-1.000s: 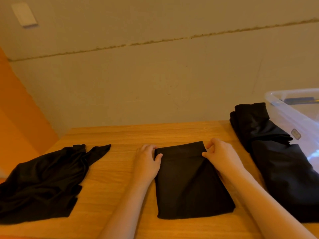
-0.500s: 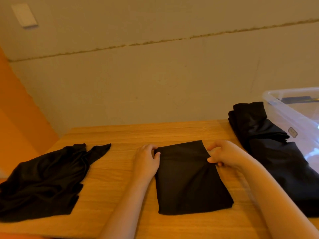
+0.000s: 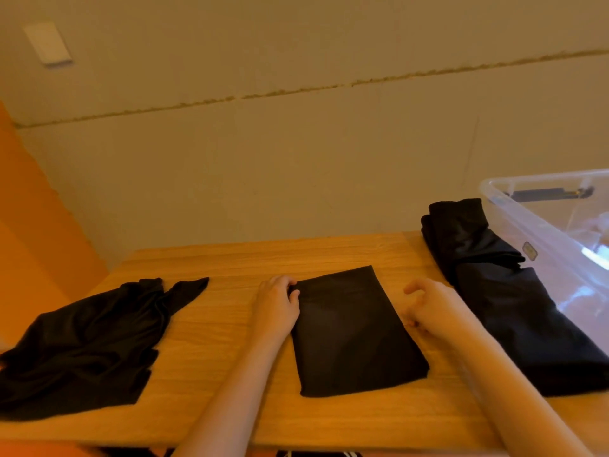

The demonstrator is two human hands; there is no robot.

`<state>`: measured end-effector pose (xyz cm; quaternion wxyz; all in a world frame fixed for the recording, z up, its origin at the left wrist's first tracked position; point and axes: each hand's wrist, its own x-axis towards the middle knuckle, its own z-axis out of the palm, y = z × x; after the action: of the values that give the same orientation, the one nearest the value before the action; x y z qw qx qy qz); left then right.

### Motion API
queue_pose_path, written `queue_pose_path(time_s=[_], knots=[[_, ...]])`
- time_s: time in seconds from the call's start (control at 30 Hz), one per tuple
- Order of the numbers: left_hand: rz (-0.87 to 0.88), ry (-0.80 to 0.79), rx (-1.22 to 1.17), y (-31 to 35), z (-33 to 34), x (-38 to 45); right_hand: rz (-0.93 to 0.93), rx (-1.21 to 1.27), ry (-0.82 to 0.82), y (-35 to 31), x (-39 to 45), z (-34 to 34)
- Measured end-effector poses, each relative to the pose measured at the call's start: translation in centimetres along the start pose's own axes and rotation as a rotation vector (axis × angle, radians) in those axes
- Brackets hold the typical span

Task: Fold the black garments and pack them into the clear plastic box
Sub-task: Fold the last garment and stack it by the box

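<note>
A folded black garment [image 3: 352, 331] lies flat as a neat rectangle in the middle of the wooden table [image 3: 217, 364]. My left hand [image 3: 275, 308] is at its far left corner and pinches the edge between thumb and curled fingers. My right hand [image 3: 435, 305] hovers just right of the garment, off the cloth, its fingers loosely curled and holding nothing. A crumpled black garment [image 3: 89, 344] lies unfolded at the left. A pile of folded black garments [image 3: 514, 301] lies at the right, against the clear plastic box [image 3: 514, 206], whose right part is cut off.
A plain wall rises right behind the table's far edge. An orange wall stands at the left. The table's near edge runs along the bottom of the view. Bare wood shows between the three piles of cloth.
My right hand has let go of the folded garment's far right corner and moved off to the right. The left hand stays at the far left corner.
</note>
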<state>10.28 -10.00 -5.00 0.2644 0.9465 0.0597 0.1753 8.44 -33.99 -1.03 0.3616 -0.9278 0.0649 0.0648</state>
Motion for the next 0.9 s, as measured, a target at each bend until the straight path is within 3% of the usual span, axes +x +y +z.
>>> queue_pose_path(time_s=[0.1, 0.17, 0.23, 0.3, 0.4, 0.53, 0.67, 0.9], knots=[[-0.009, 0.052, -0.039, 1.1, -1.2, -1.1, -0.274, -0.077, 0.145, -0.8, -2.4, 0.6], [0.089, 0.016, -0.038, 2.6, -1.9, -3.2, -0.482, -0.152, 0.071, -1.7, -4.1, 1.6], [0.231, -0.123, -0.001, 4.6, -2.1, -5.9, -0.608, -0.274, -0.062, -2.0, -5.1, 3.0], [0.296, -0.267, 0.147, 5.4, -1.8, -8.3, -0.607, -0.436, -0.188, -1.6, -5.4, 4.1], [0.193, -0.378, 0.250, 4.2, -1.5, -9.8, -0.500, -0.576, -0.215, 0.1, -5.4, 3.8], [0.138, -0.411, 0.268, 3.2, -2.6, -10.7, -0.436, -0.597, -0.185, 2.3, -5.7, 2.2], [0.265, -0.420, 0.317, 2.9, -3.7, -12.4, -0.534, -0.585, -0.188, 3.1, -6.7, 1.8], [0.323, -0.516, 0.384, 2.0, -4.7, -13.9, -0.591, -0.624, -0.227, 4.0, -8.0, 2.6]])
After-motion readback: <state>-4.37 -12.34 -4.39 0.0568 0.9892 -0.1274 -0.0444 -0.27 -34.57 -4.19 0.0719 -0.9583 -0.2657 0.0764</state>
